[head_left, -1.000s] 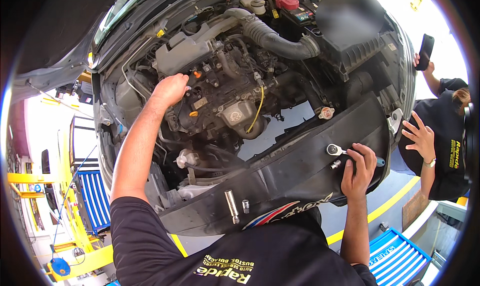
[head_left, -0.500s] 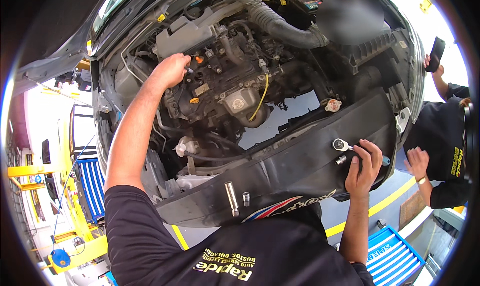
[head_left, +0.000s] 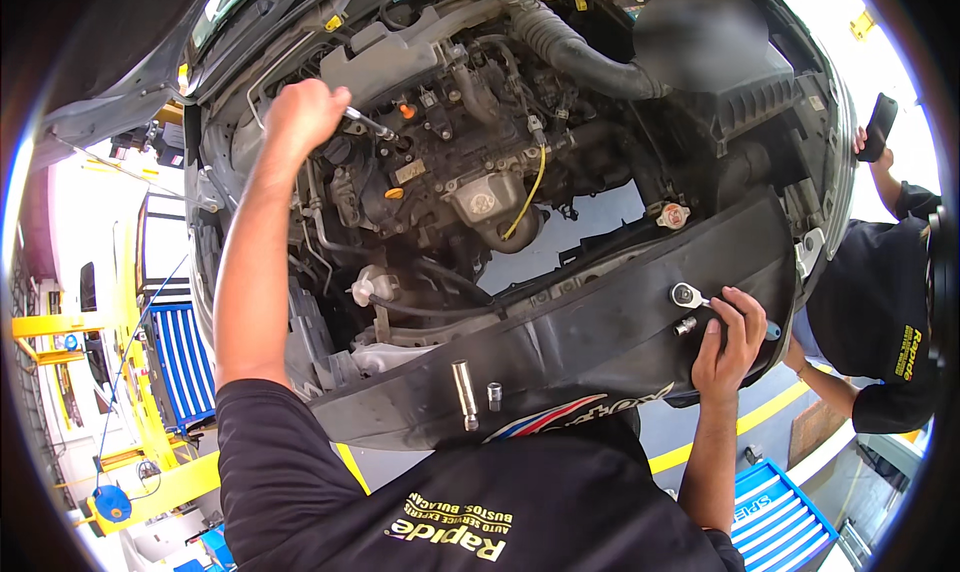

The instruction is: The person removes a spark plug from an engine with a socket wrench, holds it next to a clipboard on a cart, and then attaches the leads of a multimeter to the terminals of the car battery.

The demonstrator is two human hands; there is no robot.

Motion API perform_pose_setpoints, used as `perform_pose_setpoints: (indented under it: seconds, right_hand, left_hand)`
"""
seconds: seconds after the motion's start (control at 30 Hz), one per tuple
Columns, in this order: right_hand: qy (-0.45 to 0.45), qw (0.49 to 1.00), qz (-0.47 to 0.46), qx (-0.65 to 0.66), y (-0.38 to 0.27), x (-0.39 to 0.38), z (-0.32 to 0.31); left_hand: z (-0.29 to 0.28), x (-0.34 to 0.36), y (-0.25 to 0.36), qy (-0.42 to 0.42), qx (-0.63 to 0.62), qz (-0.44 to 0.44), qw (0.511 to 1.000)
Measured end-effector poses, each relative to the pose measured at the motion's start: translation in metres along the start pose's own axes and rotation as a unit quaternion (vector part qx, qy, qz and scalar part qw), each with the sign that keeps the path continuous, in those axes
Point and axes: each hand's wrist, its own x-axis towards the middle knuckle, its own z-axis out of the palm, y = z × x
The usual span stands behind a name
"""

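Observation:
My left hand point(head_left: 305, 117) is closed round one end of a slim chrome extension bar point(head_left: 368, 123) over the engine point(head_left: 440, 152). The bar slants down to the right, its tip beside a round dark opening in the engine's top, close to an orange plug point(head_left: 407, 111); whether the tip is inside cannot be made out. On the black fender cover point(head_left: 590, 342) along the car's front, my right hand point(head_left: 728, 347) lies with its fingers curled over the handle of a ratchet wrench point(head_left: 686, 295). A small chrome socket point(head_left: 685, 326) lies just below the ratchet head.
A long chrome socket point(head_left: 465, 392) and a short socket point(head_left: 495, 396) lie on the cover's front. A ribbed air hose point(head_left: 560, 47) crosses the far side of the engine bay. At right stands another person point(head_left: 870, 302) holding a phone point(head_left: 879, 127). Blue tool cabinets point(head_left: 785, 517) flank the car.
My left hand has drawn up and leftward, and more of the chrome bar shows below it. My right hand stays on the ratchet. The other person's lower hand has shifted down and left.

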Motion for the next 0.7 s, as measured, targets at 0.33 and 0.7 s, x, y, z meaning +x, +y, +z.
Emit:
perform_pose_setpoints:
  seconds: [0.33, 0.7]
  right_hand:
    - [-0.029, 0.961, -0.048, 0.27, -0.11, 0.056, -0.008]
    - [-0.184, 0.648, 0.178, 0.717, -0.216, 0.098, 0.048]
  left_hand:
    - [-0.007, -0.196, -0.033, 0.007, -0.764, -0.252, 0.594]
    - [-0.026, -0.305, 0.097, -0.206, -0.61, 0.243, 0.726]
